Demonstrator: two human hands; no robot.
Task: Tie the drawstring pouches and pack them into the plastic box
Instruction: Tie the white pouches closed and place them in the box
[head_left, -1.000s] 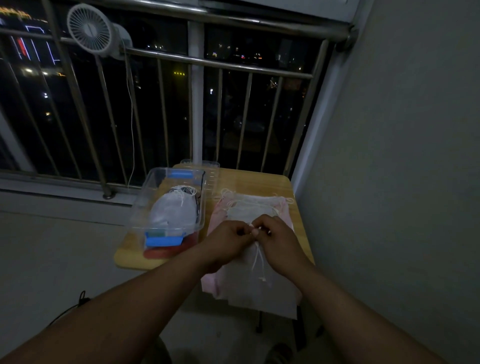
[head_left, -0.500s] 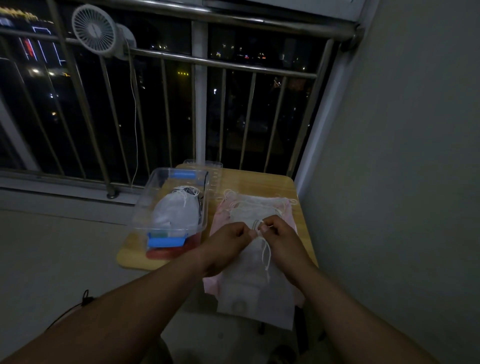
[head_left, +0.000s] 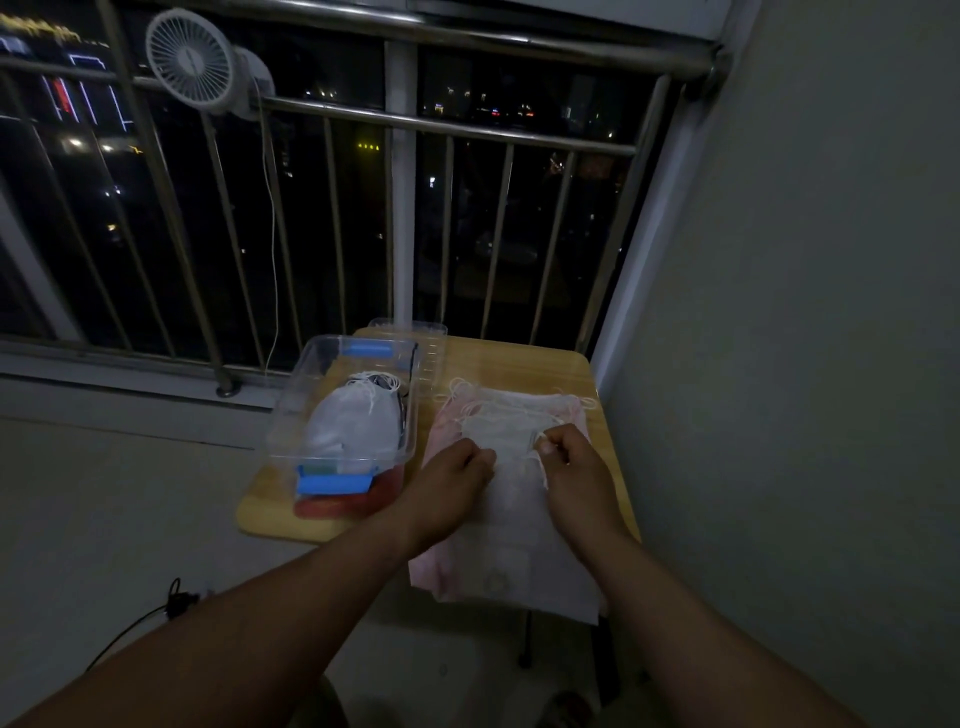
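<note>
Now the left hand (head_left: 457, 475) and right hand (head_left: 571, 465) each pinch the drawstring (head_left: 543, 474) of the top pouch (head_left: 501, 434) with curled fingers.

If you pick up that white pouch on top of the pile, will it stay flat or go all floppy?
Probably floppy: the white pouch is thin cloth that droops over the table edge. Likely light too, since it lies flat and looks empty. Its drawstring, pinched by the right hand, would likely dangle.
</note>
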